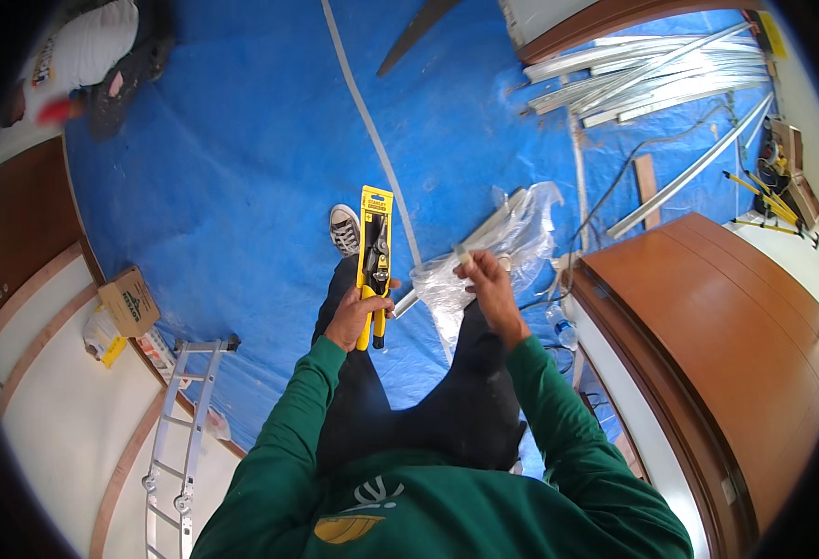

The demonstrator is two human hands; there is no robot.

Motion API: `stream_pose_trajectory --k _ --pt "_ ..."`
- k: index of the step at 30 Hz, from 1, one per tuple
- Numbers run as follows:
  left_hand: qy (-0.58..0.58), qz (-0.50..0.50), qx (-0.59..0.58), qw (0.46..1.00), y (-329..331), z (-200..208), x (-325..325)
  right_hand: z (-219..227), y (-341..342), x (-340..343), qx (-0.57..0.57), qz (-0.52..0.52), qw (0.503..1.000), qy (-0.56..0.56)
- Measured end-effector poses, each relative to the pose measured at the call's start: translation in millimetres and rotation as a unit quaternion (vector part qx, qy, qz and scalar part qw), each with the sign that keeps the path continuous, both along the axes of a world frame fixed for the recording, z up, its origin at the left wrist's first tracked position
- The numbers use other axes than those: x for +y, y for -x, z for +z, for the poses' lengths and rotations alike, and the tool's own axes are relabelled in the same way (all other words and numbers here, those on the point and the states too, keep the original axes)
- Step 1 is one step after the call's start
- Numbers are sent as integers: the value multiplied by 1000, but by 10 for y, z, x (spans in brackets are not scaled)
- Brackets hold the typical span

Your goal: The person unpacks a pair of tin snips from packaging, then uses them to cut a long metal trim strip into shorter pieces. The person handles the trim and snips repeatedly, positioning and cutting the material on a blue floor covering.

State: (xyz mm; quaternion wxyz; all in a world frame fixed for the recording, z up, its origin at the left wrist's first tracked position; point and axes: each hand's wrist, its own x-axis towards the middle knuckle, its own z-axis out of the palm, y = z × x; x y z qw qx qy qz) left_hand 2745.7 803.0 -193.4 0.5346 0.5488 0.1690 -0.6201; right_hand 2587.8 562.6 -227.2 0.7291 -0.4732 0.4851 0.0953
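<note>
My left hand is closed round the yellow handles of a pair of tin snips, held upright on a yellow and black backing card. The jaws of the snips point away from me. To the right, my right hand is closed, with a small pale piece showing at its fingertips; its kind is too small to tell. Crumpled clear plastic sheeting spreads beyond and beside the right hand, over a pale metal length. Whether the right fingers touch that plastic cannot be made out.
Blue sheeting covers the floor. Metal profiles lie piled at the far right, near a cable. A brown wooden panel stands on the right. At left are an aluminium ladder, a cardboard box and another person.
</note>
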Motion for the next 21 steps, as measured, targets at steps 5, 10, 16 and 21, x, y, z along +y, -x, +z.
stream_pose_trajectory --k 5,10,16,21 --pt "37 -46 -86 995 18 1078 -411 1387 60 -18 -109 9 994 6" --pt "116 -15 -165 979 -30 2017 -660 2640 -362 -133 -92 99 961 241" --pt "134 -77 -314 937 -168 3112 -832 3735 -606 -311 -184 135 911 343" --pt "161 -116 -410 890 -359 3642 -763 4349 -638 -381 -240 184 814 496"
